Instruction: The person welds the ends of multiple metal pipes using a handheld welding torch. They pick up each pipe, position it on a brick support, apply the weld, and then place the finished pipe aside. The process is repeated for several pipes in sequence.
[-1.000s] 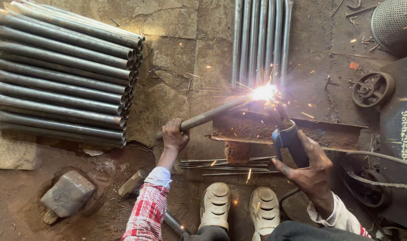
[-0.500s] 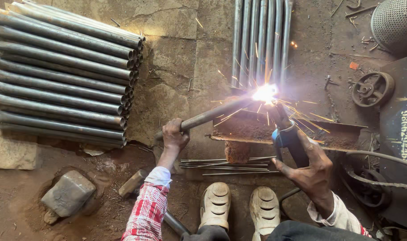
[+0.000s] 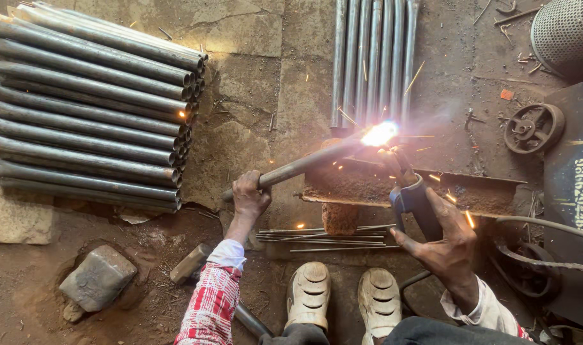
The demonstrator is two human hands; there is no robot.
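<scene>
My left hand (image 3: 249, 197) grips a grey steel pipe (image 3: 298, 167) near its lower end; the pipe slants up to the right onto a rusty steel block (image 3: 457, 188). My right hand (image 3: 441, 239) holds a blue-handled welding electrode holder (image 3: 411, 197), its rod tip at the pipe's far end. A bright arc (image 3: 379, 134) burns there, with sparks and smoke around it. My two pale shoes (image 3: 342, 297) are planted just below the block.
A stack of several dark pipes (image 3: 87, 108) lies at left, another row of pipes (image 3: 374, 61) at the top. Thin welding rods (image 3: 329, 235) lie under the block. A hammer (image 3: 192, 263), a stone block (image 3: 98, 278), a small wheel (image 3: 533, 128) and a cable (image 3: 547, 223) surround me.
The arc keeps burning at the pipe's end, with sparks scattering differently. Both hands hold their positions, barely shifted.
</scene>
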